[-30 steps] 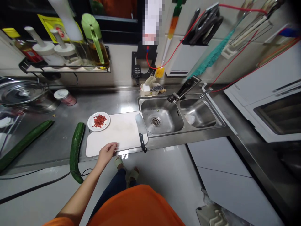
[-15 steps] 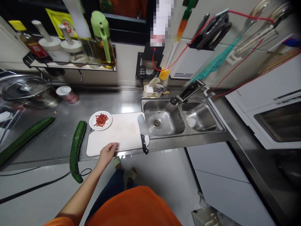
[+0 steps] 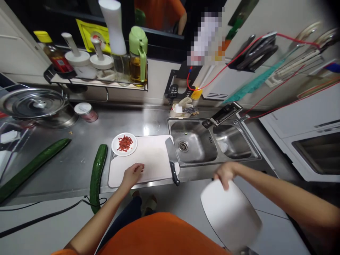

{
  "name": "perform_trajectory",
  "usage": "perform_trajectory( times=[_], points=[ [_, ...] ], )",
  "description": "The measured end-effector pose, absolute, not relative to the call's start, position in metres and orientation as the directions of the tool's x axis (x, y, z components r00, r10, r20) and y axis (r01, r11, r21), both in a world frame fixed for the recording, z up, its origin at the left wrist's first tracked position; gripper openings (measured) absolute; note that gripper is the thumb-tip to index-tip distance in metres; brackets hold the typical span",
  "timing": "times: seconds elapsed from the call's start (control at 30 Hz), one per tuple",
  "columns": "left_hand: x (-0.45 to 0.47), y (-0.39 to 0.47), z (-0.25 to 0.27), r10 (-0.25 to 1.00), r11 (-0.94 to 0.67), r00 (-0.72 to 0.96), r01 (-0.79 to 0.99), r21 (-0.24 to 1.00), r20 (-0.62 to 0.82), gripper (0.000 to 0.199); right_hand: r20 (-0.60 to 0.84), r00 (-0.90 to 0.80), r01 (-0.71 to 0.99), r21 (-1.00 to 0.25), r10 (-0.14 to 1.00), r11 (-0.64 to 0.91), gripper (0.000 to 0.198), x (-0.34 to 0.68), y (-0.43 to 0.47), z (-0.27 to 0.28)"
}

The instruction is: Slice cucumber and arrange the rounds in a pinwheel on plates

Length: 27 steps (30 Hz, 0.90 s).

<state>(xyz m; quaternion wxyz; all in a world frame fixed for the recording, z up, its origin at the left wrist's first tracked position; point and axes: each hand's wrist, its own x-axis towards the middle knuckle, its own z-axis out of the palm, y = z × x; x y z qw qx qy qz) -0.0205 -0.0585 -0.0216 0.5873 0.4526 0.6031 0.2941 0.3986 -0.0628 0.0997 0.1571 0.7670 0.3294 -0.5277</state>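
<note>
My left hand (image 3: 133, 174) hovers over the front of the white cutting board (image 3: 148, 161), fingers loosely curled, nothing visible in them. In my right hand (image 3: 225, 173) is a white flat panel (image 3: 228, 209) with rounded corners, gripped by its upper edge in front of the counter; its far end is blurred, and I cannot tell whether it is a plate or a lid. A kitchen knife (image 3: 174, 170) lies along the board's right side. On the board's back left corner rests a white plate (image 3: 114, 144) holding chopped red pieces (image 3: 124, 143).
Two long cucumbers (image 3: 98, 173) (image 3: 34, 166) lie to the left, one jutting past the counter edge. A double sink (image 3: 196, 141) is set in at the right. Behind stand a lidded pot (image 3: 58, 117), a small tin (image 3: 86, 112) and a rack (image 3: 101, 84) of bottles.
My right hand has come into view from the right, holding the white panel. My left hand stays over the board's front, and the view has shifted slightly.
</note>
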Motion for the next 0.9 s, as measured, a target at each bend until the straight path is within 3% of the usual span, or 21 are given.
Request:
perform_trajectory(
  times=[0.03, 0.1, 0.17, 0.27, 0.33, 0.37, 0.57, 0.9],
  points=[
    [-0.021, -0.055, -0.020, 0.889, 0.419, 0.105, 0.205, 0.884, -0.446, 0.038, -0.937, 0.214, 0.628, -0.084, 0.275, -0.774, 0.015, 0.394, -0.030, 0.101],
    [-0.022, -0.047, -0.019, 0.884, 0.420, 0.124, 0.210, 0.883, -0.450, 0.037, -0.939, 0.191, 0.575, -0.129, 0.286, -0.808, 0.019, 0.382, 0.032, 0.100],
    [-0.024, -0.038, -0.020, 0.882, 0.412, 0.153, 0.212, 0.886, -0.446, 0.036, -0.946, 0.072, 0.414, -0.261, 0.318, -0.872, 0.026, 0.364, 0.079, 0.090],
    [-0.028, -0.026, -0.023, 0.879, 0.398, 0.187, 0.217, 0.892, -0.438, 0.035, -0.861, -0.114, 0.134, -0.508, 0.496, -0.851, 0.030, 0.326, 0.118, 0.061],
    [-0.031, -0.019, -0.025, 0.878, 0.399, 0.190, 0.213, 0.892, -0.438, 0.034, -0.759, -0.087, -0.137, -0.633, 0.645, -0.762, 0.033, 0.296, 0.131, 0.034],
    [-0.032, -0.017, -0.026, 0.879, 0.403, 0.186, 0.207, 0.892, -0.440, 0.033, -0.733, -0.070, -0.188, -0.656, 0.676, -0.731, 0.034, 0.282, 0.136, 0.020],
    [-0.030, -0.008, -0.032, 0.877, 0.446, 0.115, 0.164, 0.880, -0.466, 0.033, -0.707, -0.005, -0.302, -0.673, 0.707, -0.675, 0.035, 0.231, 0.165, -0.040],
    [-0.028, -0.022, -0.050, 0.851, 0.516, 0.025, 0.139, 0.845, -0.524, 0.039, -0.748, 0.006, -0.309, -0.632, 0.663, -0.711, 0.036, 0.229, 0.184, -0.065]
  ],
)
